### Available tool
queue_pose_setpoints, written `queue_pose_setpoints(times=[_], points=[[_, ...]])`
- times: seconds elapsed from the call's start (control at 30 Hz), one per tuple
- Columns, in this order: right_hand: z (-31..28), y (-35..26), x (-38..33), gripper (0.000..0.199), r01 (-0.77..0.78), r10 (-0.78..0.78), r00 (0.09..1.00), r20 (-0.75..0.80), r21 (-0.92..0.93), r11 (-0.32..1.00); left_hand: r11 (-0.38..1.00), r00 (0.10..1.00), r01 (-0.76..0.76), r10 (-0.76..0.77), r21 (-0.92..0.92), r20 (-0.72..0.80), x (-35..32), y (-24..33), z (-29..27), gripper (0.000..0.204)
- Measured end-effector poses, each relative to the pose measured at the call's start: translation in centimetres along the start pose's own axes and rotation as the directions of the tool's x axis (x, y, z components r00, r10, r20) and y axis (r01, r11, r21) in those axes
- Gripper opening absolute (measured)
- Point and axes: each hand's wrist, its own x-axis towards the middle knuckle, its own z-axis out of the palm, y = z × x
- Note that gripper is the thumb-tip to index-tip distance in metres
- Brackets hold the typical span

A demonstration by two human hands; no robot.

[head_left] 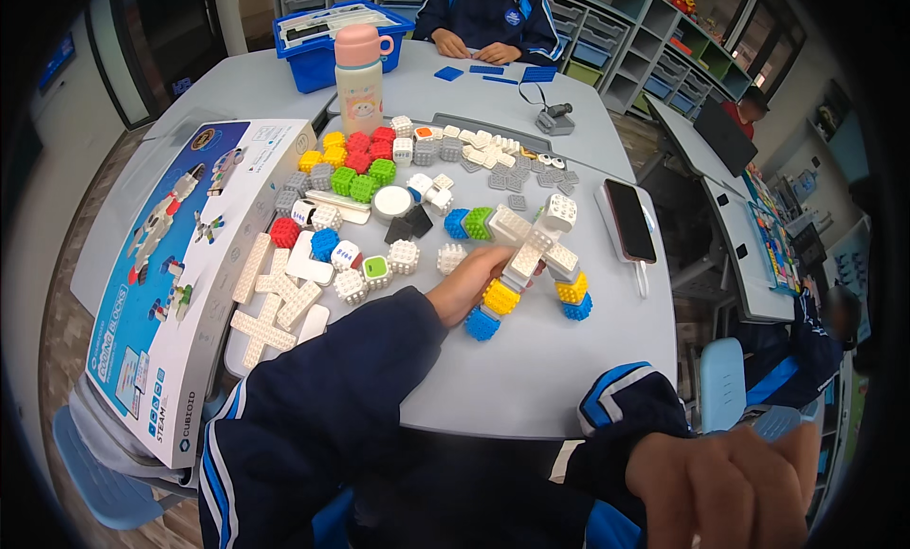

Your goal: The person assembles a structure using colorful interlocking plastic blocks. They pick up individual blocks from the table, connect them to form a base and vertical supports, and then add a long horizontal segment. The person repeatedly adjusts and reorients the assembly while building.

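My left hand [467, 280] reaches across the grey table [531, 378] and grips a built block model [536, 250]. The model is made of white studded pieces with yellow, blue and green cubes at its ends. My right hand [730, 483] hangs off the table's near right edge with its fingers curled and nothing in it. Loose cubes in red, yellow, green and grey [351, 165] lie to the left of and behind the model. Flat white cross-shaped pieces [275, 307] lie near my left sleeve.
An open printed kit box [180, 283] stands at the left. A pink-capped bottle [358, 75] and a blue bin [318, 46] stand behind the cubes. A phone [630, 219] lies right of the model. Another person's hands [474, 49] rest at the far side.
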Motion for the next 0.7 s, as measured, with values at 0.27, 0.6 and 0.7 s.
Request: queue_pose_setpoints(times=[0.27, 0.6, 0.7], points=[[6.1, 0.2, 0.5, 0.029, -0.187, -0.05, 0.873, -0.486, -0.426, 0.885, 1.0, 1.0, 0.004, -0.004, -0.008, -0.001, 0.0, -0.3, -0.2, 0.041], [2.4, 0.5, 0.6, 0.028, 0.058, -0.104, 0.98, -0.168, -0.26, 0.964, 0.997, 0.999, -0.007, 0.009, 0.077, -0.034, -0.2, 0.3, 0.4, 0.043], [2.3, 0.2, 0.5, 0.027, 0.071, -0.11, 0.984, -0.139, -0.256, 0.964, 0.998, 0.999, -0.011, 0.014, 0.061, -0.041, -0.4, 0.3, 0.4, 0.043]])
